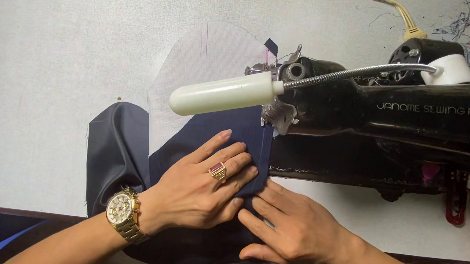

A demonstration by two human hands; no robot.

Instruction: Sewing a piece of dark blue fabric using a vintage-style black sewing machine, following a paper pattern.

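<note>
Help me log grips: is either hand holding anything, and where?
Neither grips; the left hand and right hand press flat on the navy fabric, near its edge before the sewing machine.

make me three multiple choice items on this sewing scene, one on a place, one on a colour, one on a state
1. Where does the navy fabric lie?
A. under both hands, at the sewing machine's needle end
B. folded on the floor
C. on top of the machine arm

2. What colour is the sewing machine?
A. white
B. black
C. green

3. How is the left hand placed?
A. clenched in a fist in the air
B. gripping the white lamp
C. flat, fingers spread on the fabric

Answers:
1 A: the cloth runs from the two hands up to the presser foot.
2 B: its body is glossy black; only the lamp is white.
3 C: palm down on the cloth, beside the right hand, with a gold watch on its wrist.
</note>
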